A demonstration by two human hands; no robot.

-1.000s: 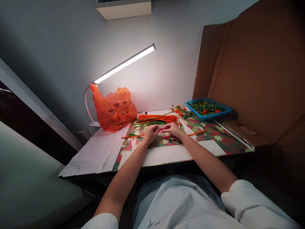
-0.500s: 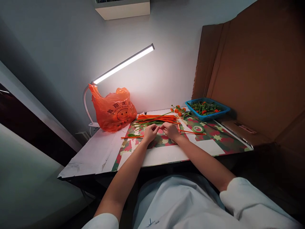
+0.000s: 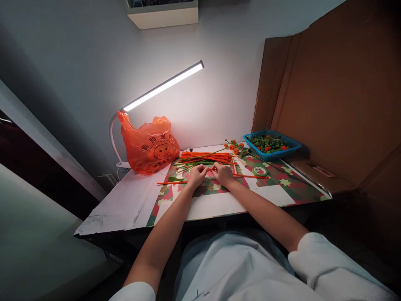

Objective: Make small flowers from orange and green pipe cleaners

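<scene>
Over the last second I saw the thin orange fuzzy craft stem (image 3: 247, 176) settle flat on the patterned worktop (image 3: 275, 194). My left hand (image 3: 196, 175) and right hand (image 3: 223, 173) stayed pinched together on its near end.

The bag (image 3: 149, 145) was orange with a smiley print, the basket (image 3: 273, 146) blue, and the mat (image 3: 282, 177) red-green with pale stars.
</scene>
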